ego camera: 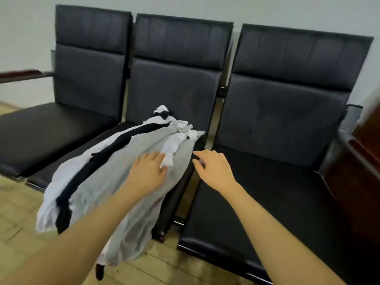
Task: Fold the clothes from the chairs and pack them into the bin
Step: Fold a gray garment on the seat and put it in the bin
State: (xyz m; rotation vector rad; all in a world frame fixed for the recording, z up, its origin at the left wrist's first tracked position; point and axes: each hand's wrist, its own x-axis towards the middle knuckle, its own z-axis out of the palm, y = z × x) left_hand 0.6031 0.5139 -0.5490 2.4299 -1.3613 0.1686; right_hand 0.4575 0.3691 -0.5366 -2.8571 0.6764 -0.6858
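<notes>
A pile of clothes (115, 167) in grey, white and black lies on the middle chair (174, 83) of a row of three black chairs and hangs over the seat's front edge. My left hand (149, 171) rests on the grey cloth, its fingers touching a white strip of fabric (171, 150). My right hand (212, 168) hovers just right of the pile, fingers loosely spread, at the gap between the middle chair and the right chair (283, 182). It holds nothing. No bin is in view.
The left chair (61, 124) and the right chair carry no clothes. A dark wooden piece of furniture (364, 161) stands at the far right. A wooden armrest (20, 75) sticks out at the left. The floor (18, 212) is light wood parquet.
</notes>
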